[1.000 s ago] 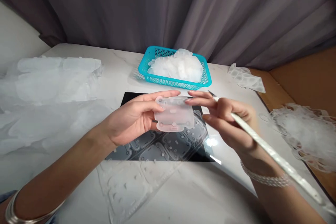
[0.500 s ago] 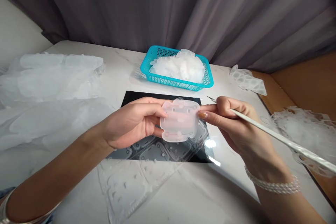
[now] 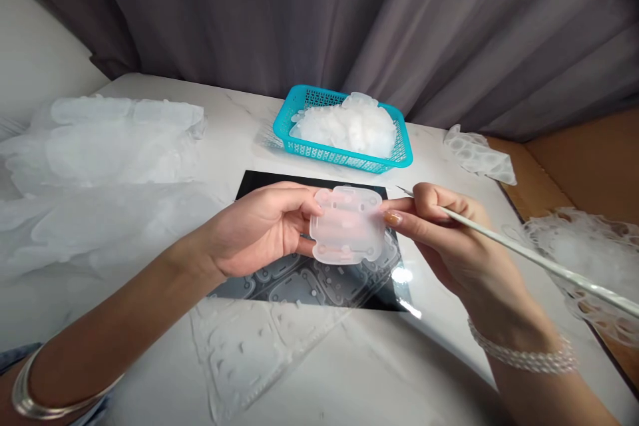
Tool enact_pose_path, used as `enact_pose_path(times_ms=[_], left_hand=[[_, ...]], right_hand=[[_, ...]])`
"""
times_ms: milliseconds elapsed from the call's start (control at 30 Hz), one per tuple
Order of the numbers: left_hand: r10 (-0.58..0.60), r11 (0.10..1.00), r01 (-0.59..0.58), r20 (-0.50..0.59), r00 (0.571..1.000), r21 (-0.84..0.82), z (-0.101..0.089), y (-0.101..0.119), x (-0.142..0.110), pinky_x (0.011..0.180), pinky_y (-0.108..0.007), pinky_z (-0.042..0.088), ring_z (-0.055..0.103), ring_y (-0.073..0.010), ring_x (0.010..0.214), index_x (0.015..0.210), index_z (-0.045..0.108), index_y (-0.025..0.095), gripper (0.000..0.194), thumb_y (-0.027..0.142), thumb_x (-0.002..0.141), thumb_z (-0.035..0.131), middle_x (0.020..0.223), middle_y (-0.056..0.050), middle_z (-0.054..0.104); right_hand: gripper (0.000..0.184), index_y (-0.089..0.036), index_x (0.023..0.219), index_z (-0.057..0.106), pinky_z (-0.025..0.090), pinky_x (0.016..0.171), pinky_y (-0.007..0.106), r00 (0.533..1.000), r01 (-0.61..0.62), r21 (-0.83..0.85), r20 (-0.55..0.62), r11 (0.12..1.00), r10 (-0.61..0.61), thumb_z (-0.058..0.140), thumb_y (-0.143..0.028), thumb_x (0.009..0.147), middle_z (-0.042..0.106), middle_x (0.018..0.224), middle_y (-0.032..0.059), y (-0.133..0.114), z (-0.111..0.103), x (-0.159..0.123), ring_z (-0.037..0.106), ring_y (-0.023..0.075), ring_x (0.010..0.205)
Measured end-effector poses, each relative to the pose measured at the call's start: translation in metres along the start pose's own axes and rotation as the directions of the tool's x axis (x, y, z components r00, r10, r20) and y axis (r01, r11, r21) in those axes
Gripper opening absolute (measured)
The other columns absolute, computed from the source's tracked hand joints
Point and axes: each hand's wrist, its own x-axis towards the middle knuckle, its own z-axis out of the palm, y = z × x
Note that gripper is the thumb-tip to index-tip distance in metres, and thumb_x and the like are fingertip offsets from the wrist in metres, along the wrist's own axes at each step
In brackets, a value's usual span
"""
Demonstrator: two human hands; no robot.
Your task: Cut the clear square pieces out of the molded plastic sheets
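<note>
Between both hands is a frosted, translucent silicone-like piece (image 3: 347, 229) with rounded corners, small slots and raised marks. My left hand (image 3: 264, 226) grips its left edge, thumb on the near face and fingers behind. My right hand (image 3: 449, 233) pinches its right edge between thumb and forefinger. That same hand is closed around a craft knife (image 3: 524, 254) with a long pearly white handle, its thin pointed blade facing up and left, beyond the fingers. Beneath the hands, a clear molded sheet (image 3: 294, 286) with similar outlines lies partly over a black mat (image 3: 254, 181).
A turquoise basket (image 3: 344, 158) heaped with translucent pieces stands at the back. Stacked frosted sheets (image 3: 120, 146) cover the left side. A cut-out sheet (image 3: 479, 154) lies at the back right, and tangled offcuts (image 3: 589, 253) are in a cardboard box (image 3: 574, 160) at right.
The view has shifted slightly, so the scene sits a little farther right. The frosted piece has tilted slightly in my fingers; both hands keep their hold.
</note>
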Motion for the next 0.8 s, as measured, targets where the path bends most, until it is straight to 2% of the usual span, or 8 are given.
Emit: enact_pose_path(times_ms=[167, 267, 300, 367, 433, 600, 700, 800], left_hand=[[0.002, 0.997, 0.000, -0.025, 1.000, 0.076, -0.005, -0.005, 0.006, 0.090, -0.044, 0.054, 0.065, -0.0249, 0.099, 0.102, 0.070, 0.010, 0.023, 0.014, 0.086, 0.053, 0.108, -0.014, 0.070], [0.039, 0.993, -0.020, -0.154, 0.987, 0.120, -0.012, -0.009, 0.010, 0.104, -0.047, 0.047, 0.059, -0.0294, 0.121, 0.116, 0.065, 0.014, 0.030, 0.022, 0.089, 0.055, 0.124, -0.015, 0.067], [0.064, 0.990, -0.039, -0.187, 0.980, 0.133, -0.014, -0.009, 0.010, 0.106, -0.047, 0.045, 0.056, -0.0297, 0.126, 0.118, 0.064, 0.014, 0.031, 0.025, 0.090, 0.056, 0.127, -0.015, 0.065], [0.100, 0.984, -0.069, -0.188, 0.977, 0.166, -0.018, -0.009, 0.011, 0.108, -0.047, 0.043, 0.053, -0.0301, 0.130, 0.119, 0.063, 0.014, 0.032, 0.030, 0.091, 0.057, 0.132, -0.017, 0.062], [0.112, 0.975, -0.077, -0.159, 0.981, 0.208, -0.019, -0.009, 0.011, 0.110, -0.047, 0.043, 0.053, -0.0302, 0.130, 0.119, 0.062, 0.013, 0.034, 0.031, 0.090, 0.060, 0.133, -0.017, 0.062], [0.135, 0.913, -0.072, -0.131, 0.982, 0.402, -0.013, -0.012, 0.010, 0.111, -0.044, 0.041, 0.055, -0.0265, 0.130, 0.120, 0.060, 0.015, 0.032, 0.028, 0.092, 0.051, 0.132, -0.016, 0.063], [0.178, 0.698, -0.060, -0.091, 0.980, 0.714, -0.012, -0.023, 0.008, 0.107, -0.044, 0.045, 0.058, -0.0255, 0.126, 0.121, 0.062, 0.019, 0.033, 0.030, 0.095, 0.045, 0.132, -0.012, 0.064], [0.239, 0.220, -0.125, 0.071, 0.968, 0.968, -0.013, -0.047, 0.004, 0.103, -0.044, 0.048, 0.055, -0.0259, 0.129, 0.130, 0.059, 0.023, 0.039, 0.025, 0.097, 0.038, 0.139, -0.010, 0.060]], right_hand=[[0.054, -0.021, 0.059, 0.030, 0.052, 0.059, 0.026, 0.999, -0.036, 0.015, -0.007, 0.999, 0.036, 0.083, -0.024, 0.071, 0.073, 0.079, 0.0021, 0.011, 0.006, 0.002, 0.064, 0.0131, 0.064], [0.050, -0.022, 0.061, 0.031, 0.055, 0.060, 0.029, 0.980, 0.081, -0.100, -0.172, 0.992, -0.098, 0.079, -0.030, 0.076, 0.071, 0.078, 0.0027, 0.015, -0.004, 0.018, 0.065, 0.0152, 0.066], [0.049, -0.022, 0.062, 0.031, 0.056, 0.062, 0.029, 0.943, 0.161, -0.193, -0.259, 0.968, -0.209, 0.076, -0.032, 0.078, 0.071, 0.080, 0.0032, 0.014, -0.010, 0.028, 0.067, 0.0168, 0.071], [0.046, -0.023, 0.063, 0.031, 0.055, 0.068, 0.030, 0.804, 0.290, -0.426, -0.377, 0.857, -0.460, 0.070, -0.036, 0.083, 0.068, 0.082, 0.0038, 0.005, -0.022, 0.054, 0.066, 0.0181, 0.080], [0.041, -0.024, 0.063, 0.033, 0.052, 0.077, 0.028, 0.692, 0.333, -0.600, -0.369, 0.728, -0.621, 0.063, -0.039, 0.088, 0.065, 0.080, 0.0026, -0.006, -0.027, 0.083, 0.063, 0.0164, 0.083], [0.031, -0.023, 0.066, 0.048, 0.049, 0.081, 0.022, 0.793, 0.406, -0.636, -0.112, 0.657, -0.598, 0.049, -0.036, 0.093, 0.064, 0.069, -0.0041, -0.016, -0.006, 0.134, 0.065, 0.0125, 0.086], [0.027, -0.023, 0.070, 0.049, 0.049, 0.086, 0.024, 0.816, 0.439, -0.621, -0.026, 0.650, -0.577, 0.049, -0.036, 0.093, 0.068, 0.081, -0.0029, -0.007, 0.004, 0.134, 0.067, 0.0125, 0.094], [0.023, -0.024, 0.079, 0.048, 0.050, 0.091, 0.033, 0.815, 0.424, -0.607, -0.069, 0.673, -0.576, 0.050, -0.040, 0.095, 0.070, 0.100, 0.0039, 0.004, -0.006, 0.112, 0.065, 0.0181, 0.104]])
